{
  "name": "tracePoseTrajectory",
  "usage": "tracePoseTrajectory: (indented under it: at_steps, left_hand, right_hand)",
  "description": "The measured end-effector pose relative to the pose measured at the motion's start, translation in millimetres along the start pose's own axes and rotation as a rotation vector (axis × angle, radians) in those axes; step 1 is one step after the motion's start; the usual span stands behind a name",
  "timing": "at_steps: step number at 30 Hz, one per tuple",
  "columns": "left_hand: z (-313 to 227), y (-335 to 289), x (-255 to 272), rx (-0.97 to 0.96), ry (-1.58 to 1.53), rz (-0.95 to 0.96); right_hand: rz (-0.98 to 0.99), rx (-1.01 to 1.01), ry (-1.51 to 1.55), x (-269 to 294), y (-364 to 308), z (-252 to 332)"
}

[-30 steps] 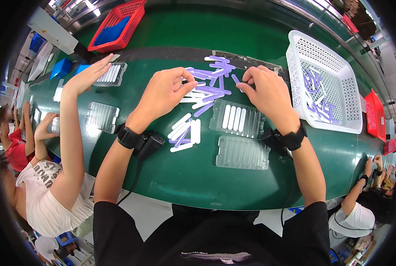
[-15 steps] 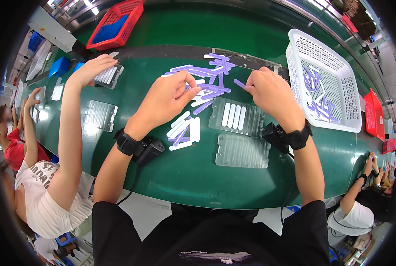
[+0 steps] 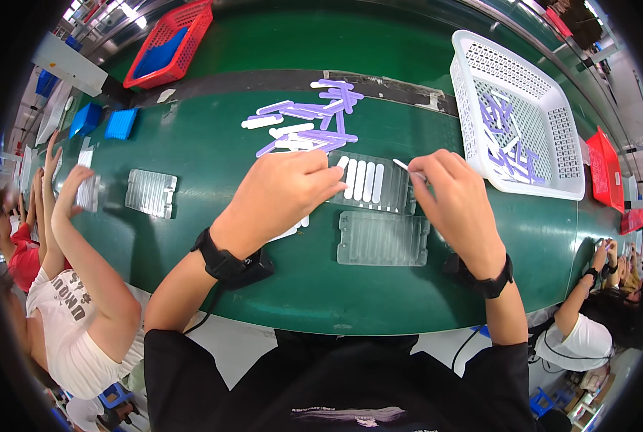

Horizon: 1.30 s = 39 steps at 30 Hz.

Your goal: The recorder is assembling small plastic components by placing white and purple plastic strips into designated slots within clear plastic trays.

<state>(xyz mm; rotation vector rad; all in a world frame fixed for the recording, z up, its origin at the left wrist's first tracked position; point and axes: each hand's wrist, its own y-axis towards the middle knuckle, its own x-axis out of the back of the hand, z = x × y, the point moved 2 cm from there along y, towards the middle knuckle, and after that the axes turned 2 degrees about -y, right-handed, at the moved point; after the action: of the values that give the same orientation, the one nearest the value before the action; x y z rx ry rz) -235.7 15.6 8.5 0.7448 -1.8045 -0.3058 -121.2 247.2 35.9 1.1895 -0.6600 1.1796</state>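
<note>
My left hand (image 3: 285, 189) is pinched at the left end of a clear ribbed plastic tray (image 3: 397, 189). Its fingertips are on a white round-ended flat stick (image 3: 343, 163), beside several white sticks (image 3: 359, 180) lying parallel in the grooves. Over the tray's right end, my right hand (image 3: 454, 205) pinches another flat stick (image 3: 400, 164), its pale tip pointing up and left. Beyond the left hand lies a loose pile of purple and white sticks (image 3: 307, 111). A second clear tray (image 3: 382, 240) lies just nearer to me. More white sticks (image 3: 292, 229) are partly hidden under my left hand.
A white perforated basket (image 3: 580, 162) with purple and white sticks stands at the right, near a red basket (image 3: 605, 180). Far left are a red basket (image 3: 166, 75), blue containers (image 3: 122, 124) and another clear tray (image 3: 151, 193). A co-worker's arm (image 3: 94, 248) reaches in from the left.
My left hand has moved from the pile to the tray, where one more white stick shows in the row. My right hand has come nearer with its stick. The co-worker's arm has drawn back left.
</note>
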Motion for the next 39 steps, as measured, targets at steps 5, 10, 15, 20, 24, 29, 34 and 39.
tracePoseTrajectory:
  at_steps: [5, 10, 15, 20, 24, 29, 34, 39]
  left_hand:
    - [-14, -4, -6, 0.001, 0.139, 0.151]
    - [-21, -10, -4, 0.026, 0.25, 0.216]
    - [-31, -14, -4, -0.005, 0.392, 0.254]
    - [-30, -15, -4, -0.009, 0.393, 0.296]
    - [-29, -16, -3, -0.004, 0.372, 0.279]
    - [-27, -14, -2, 0.026, 0.357, 0.305]
    - [-32, -18, -3, 0.05, 0.372, 0.297]
    - [-34, -19, -1, 0.055, 0.406, 0.326]
  right_hand:
    - [0.02, 0.144, -0.081, -5, -12, 14]
    - [0.096, 0.135, 0.0, -10, -9, 21]
    - [0.189, 0.182, -0.272, -8, -19, 37]
    - [0.225, 0.076, -0.374, -10, -19, 47]
    - [0.156, 0.096, -0.314, -14, -12, 32]
    - [0.139, 0.141, -0.241, -7, -11, 31]
    - [0.224, 0.382, -0.196, 6, -28, 32]
    - [0.221, 0.304, -0.294, 6, -18, 27]
